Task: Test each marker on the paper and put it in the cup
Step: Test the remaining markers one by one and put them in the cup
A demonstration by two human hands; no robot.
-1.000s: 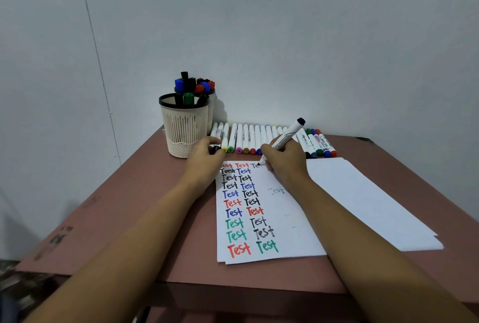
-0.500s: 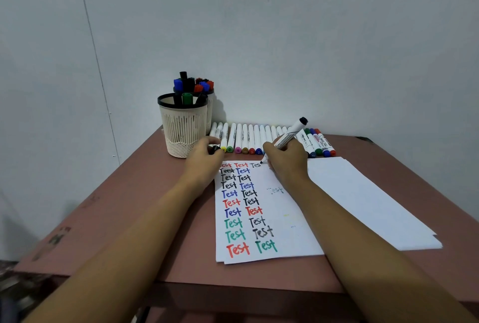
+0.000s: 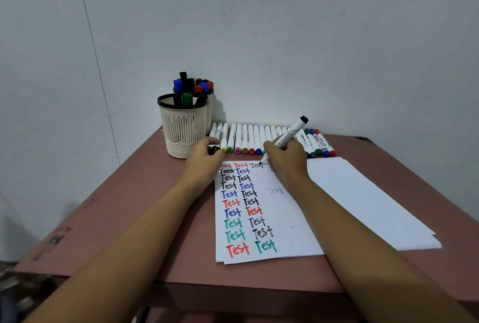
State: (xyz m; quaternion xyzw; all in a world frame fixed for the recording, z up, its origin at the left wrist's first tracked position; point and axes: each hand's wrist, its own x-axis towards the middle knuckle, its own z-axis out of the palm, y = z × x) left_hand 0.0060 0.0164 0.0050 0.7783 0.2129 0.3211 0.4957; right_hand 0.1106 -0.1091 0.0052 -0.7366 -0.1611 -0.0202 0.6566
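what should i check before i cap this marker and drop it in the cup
1. Test word done: the black word at the top of the paper reads whole: ok.
2. Tip off the paper: the tip touches the sheet: not ok.
3. Grip: the right hand holds the marker round its barrel: ok.
4. Cap ready: the left hand curls its fingers by a black piece, either the cap or the end of a lying marker: cannot tell.
5. Room in the cup: only a few markers stand inside, with a gap at the front: ok.
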